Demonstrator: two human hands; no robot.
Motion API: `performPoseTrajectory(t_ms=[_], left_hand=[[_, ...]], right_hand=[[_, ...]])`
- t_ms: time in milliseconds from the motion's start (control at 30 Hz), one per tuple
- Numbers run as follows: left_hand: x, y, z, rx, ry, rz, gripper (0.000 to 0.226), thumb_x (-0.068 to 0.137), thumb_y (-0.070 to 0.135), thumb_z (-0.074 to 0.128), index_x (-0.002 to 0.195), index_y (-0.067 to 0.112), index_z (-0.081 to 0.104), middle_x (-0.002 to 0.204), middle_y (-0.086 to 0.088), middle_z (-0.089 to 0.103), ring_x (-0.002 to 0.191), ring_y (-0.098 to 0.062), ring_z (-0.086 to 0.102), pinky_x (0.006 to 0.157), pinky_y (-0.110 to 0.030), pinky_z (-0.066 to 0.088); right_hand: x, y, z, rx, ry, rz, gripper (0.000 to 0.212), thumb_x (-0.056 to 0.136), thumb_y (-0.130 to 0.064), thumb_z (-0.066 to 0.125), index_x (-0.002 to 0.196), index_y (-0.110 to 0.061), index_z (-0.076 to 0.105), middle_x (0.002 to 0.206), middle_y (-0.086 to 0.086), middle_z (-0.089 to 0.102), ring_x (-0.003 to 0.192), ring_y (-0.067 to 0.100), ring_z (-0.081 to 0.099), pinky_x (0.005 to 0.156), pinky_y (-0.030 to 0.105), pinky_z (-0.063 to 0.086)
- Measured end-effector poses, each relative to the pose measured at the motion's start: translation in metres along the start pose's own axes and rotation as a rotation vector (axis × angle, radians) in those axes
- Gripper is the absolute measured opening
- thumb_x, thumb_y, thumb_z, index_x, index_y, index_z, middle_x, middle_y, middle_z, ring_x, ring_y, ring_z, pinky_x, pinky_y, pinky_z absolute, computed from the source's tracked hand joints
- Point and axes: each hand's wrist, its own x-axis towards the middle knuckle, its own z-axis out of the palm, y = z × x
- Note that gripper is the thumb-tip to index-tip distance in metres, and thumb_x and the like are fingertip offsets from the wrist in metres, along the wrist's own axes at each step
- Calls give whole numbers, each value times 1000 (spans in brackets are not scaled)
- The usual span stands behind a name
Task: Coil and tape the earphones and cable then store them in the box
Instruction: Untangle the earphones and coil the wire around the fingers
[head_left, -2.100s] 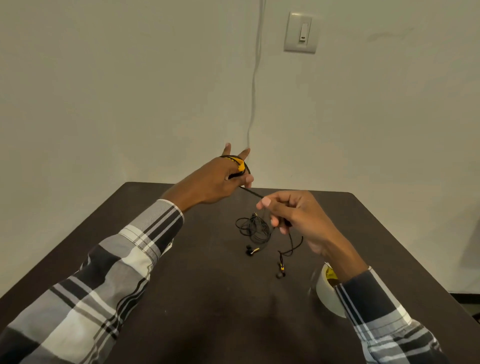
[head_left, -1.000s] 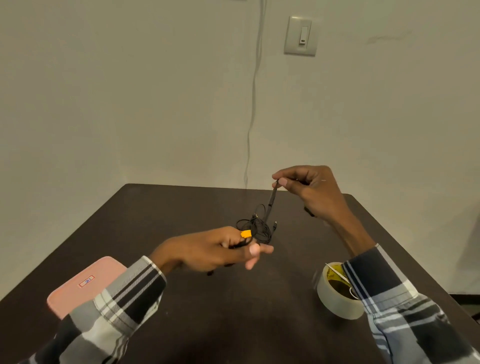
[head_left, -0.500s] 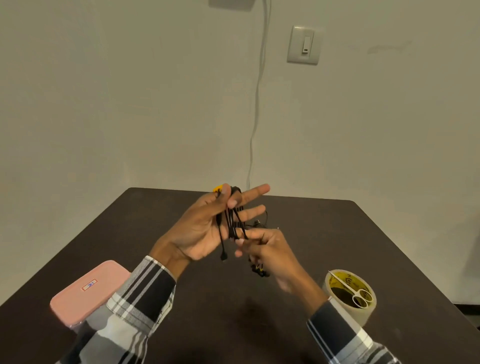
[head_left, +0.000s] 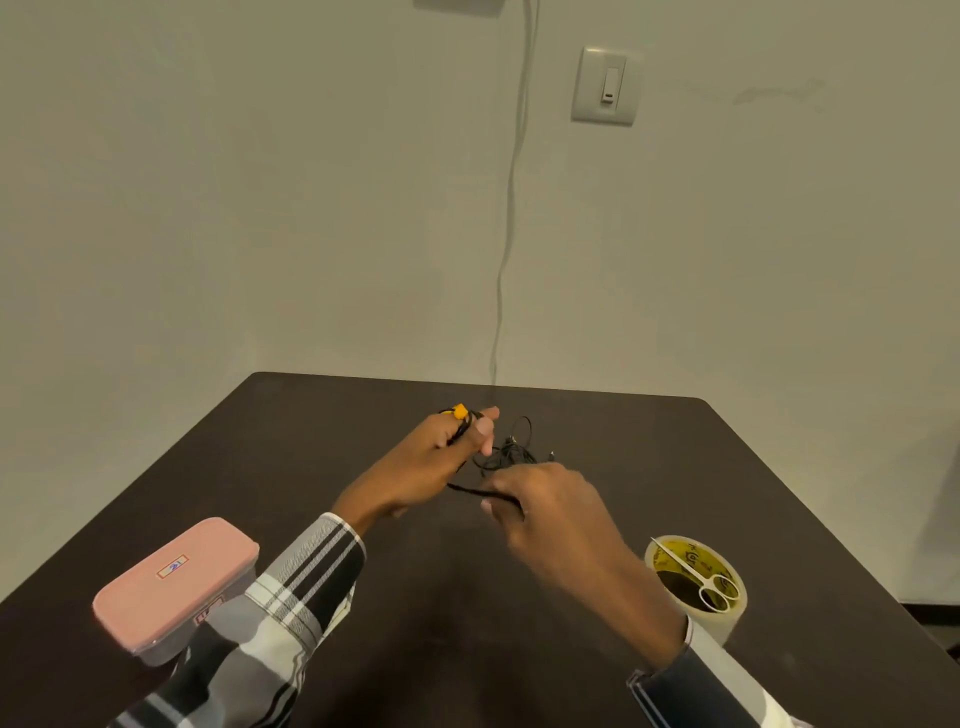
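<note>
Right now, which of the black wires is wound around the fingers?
The cable with the orange plug, on the left hand; the earphones lie tangled on the table.

A plain domestic or office room: a dark table (head_left: 675, 467) stands against bare off-white walls with a light switch (head_left: 605, 86) and an exposed white wire (head_left: 511, 208).

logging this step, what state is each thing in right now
cable: partly wound round left fingers
left hand: holds the wound cable
right hand: pinches the cable's free length
box: lid on
tape roll: flat on the table, untouched
scissors: closed, across the roll
</note>
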Motion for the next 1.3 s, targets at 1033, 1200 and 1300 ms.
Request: performPoseTrajectory(t_ms=[1033,1200,1300], left_hand=[[-6,-2,19,-1021,-472,-325,41,91,46,54,62,20,43,50,8,29,40,-3,13,32,-10,23],[-4,-6,24,-1096,-548,-309,42,94,46,55,63,19,44,51,8,31,39,-3,16,33,-10,25],[-3,-7,23,-1112,-513,-319,44,96,46,50,62,19,44,51,6,24,38,-3,17,32,-11,23]], right_hand=[[18,35,6,1260,100,73,25,94,-12,59,112,1,72,114,12,74,110,23,69,92,29,55],[9,29,13,1432,79,191,33,98,-20,54,119,0,69,122,15,71,118,27,65,100,37,52],[4,29,10,1489,34,204,45,102,-33,46,126,1,64,125,15,69,120,28,64,98,35,54]])
